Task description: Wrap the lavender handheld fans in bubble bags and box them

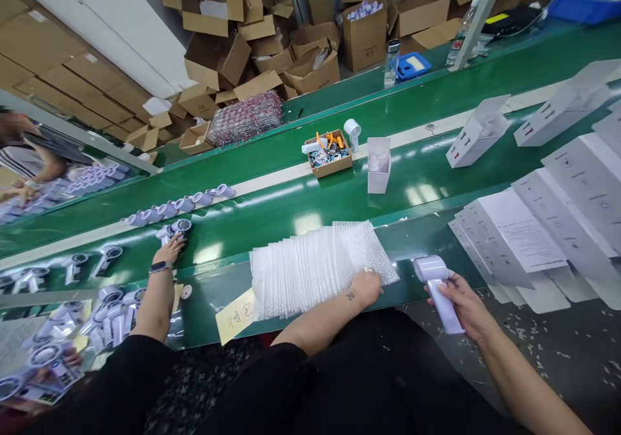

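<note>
A row of overlapping bubble-wrap bags [301, 270] lies on the green bench in front of me. My left hand [365, 289] is closed at the near edge of the rightmost bag, its fingertips partly hidden. To the right, my right hand [458, 299] grips the handle of a pale lilac handheld fan [442, 292]. The fan's round head points up and left, clear of the bags. A yellow paper with handwriting [235, 316] sticks out beside the left end of the bags.
At left, a co-worker's hand [171, 248] with a wristband touches fans on the green belt [272, 208]. More fans [111, 312] are piled nearby. White folded boxes [524, 228] stand at right. Beyond are an open white box [379, 173] and a carton of small parts [332, 166].
</note>
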Demonstrator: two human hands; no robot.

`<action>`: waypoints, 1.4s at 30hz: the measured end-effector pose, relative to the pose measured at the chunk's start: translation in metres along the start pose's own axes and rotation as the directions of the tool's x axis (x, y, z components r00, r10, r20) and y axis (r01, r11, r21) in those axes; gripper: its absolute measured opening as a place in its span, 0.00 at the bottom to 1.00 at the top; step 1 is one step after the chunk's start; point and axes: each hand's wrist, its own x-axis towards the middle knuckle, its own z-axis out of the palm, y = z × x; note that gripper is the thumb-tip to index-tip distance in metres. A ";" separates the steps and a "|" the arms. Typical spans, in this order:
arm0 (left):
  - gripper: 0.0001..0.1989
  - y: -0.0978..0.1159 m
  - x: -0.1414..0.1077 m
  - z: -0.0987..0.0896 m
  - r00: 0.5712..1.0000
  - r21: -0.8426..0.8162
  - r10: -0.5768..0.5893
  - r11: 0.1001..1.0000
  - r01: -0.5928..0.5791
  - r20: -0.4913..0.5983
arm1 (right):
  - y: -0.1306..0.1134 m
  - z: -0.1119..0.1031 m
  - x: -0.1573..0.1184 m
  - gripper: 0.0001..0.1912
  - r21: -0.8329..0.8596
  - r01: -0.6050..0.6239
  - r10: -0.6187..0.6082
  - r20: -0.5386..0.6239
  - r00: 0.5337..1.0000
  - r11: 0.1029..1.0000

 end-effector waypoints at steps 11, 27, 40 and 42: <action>0.14 0.004 0.000 -0.024 0.990 -0.208 -0.055 0.978 0.027 -0.131 | -0.003 0.010 0.009 0.27 -0.022 -0.331 0.316 0.359 0.878 0.943; 0.10 0.021 -0.023 -0.082 0.834 -0.290 0.302 0.837 -0.463 -0.461 | -0.014 0.046 0.012 0.22 -0.155 -0.128 0.157 0.190 0.969 0.979; 0.11 0.009 -0.027 -0.070 0.846 -0.194 0.224 0.915 -0.353 -0.483 | 0.007 0.068 -0.020 0.18 0.065 -0.099 0.105 -0.085 0.991 0.993; 0.10 0.008 -0.027 -0.064 0.857 -0.261 0.108 0.927 -0.271 -0.504 | 0.014 0.072 -0.020 0.16 0.098 -0.089 0.097 -0.087 0.991 0.991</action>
